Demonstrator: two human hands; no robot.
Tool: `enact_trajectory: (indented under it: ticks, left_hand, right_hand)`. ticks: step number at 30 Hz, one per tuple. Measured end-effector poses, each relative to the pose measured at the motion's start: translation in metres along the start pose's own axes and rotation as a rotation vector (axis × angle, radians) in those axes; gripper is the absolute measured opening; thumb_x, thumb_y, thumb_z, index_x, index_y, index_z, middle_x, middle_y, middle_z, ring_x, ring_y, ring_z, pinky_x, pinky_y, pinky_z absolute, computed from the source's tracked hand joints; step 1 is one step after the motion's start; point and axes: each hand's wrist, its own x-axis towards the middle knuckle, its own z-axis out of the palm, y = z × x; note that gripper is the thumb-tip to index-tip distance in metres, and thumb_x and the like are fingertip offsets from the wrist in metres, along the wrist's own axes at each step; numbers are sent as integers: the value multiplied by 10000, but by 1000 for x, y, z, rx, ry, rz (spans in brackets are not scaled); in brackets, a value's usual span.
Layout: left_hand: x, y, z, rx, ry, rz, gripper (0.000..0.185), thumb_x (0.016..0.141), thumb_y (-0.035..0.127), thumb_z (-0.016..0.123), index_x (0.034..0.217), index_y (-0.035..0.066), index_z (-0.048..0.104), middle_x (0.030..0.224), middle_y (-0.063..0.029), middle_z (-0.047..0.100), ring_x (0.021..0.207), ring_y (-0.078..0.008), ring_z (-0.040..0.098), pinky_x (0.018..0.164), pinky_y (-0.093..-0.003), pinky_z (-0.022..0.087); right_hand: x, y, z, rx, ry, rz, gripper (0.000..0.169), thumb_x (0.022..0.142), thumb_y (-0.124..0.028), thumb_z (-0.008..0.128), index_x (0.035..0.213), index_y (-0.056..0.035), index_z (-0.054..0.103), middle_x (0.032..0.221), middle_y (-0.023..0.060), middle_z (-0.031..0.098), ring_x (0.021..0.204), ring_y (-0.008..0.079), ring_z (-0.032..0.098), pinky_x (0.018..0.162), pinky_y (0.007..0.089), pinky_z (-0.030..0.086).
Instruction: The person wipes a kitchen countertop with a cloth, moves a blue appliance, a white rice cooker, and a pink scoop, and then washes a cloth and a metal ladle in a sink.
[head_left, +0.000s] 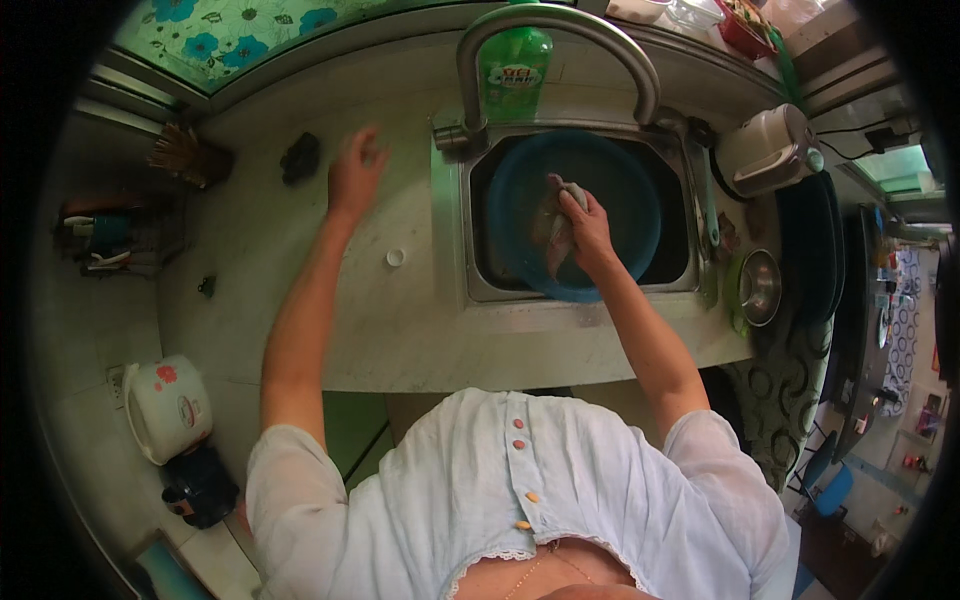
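My right hand grips a limp grey-and-pink piece, apparently a raw fish, over a blue plastic basin. The basin sits in a stainless steel sink, and cloudy water seems to fill it. Left of the sink, my left hand is raised above the countertop. It is blurred, its fingers are loosely bent with a gap between them, and nothing shows in it. A small dark object lies just left of that hand. Nearer to me on the counter is a small white cap.
A curved metal faucet arches over the sink, with a green detergent bottle behind it. To the right stand an electric kettle and a metal bowl. A knife rack and a chopstick holder are at left.
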Motion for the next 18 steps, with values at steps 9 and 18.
enact_trajectory:
  ticks: [9, 18]
  left_hand:
    - [213, 144, 58, -258, -432, 428, 569, 713, 243, 685, 1212, 91, 457, 1092, -177, 541, 933, -305, 558, 807, -362, 453]
    - [219, 108, 48, 12, -233, 436, 212, 693, 147, 583, 870, 30, 586, 793, -190, 593, 762, -302, 580, 654, -387, 443]
  right_hand:
    - [28, -31, -34, 226, -73, 384, 338, 847, -243, 501, 1113, -35, 491, 1040, 90, 534, 945, 220, 533, 842, 385, 441]
    - [87, -63, -19, -3, -231, 108, 388, 814, -123, 512, 1191, -44, 465, 1081, 87, 524, 988, 196, 519, 837, 320, 448]
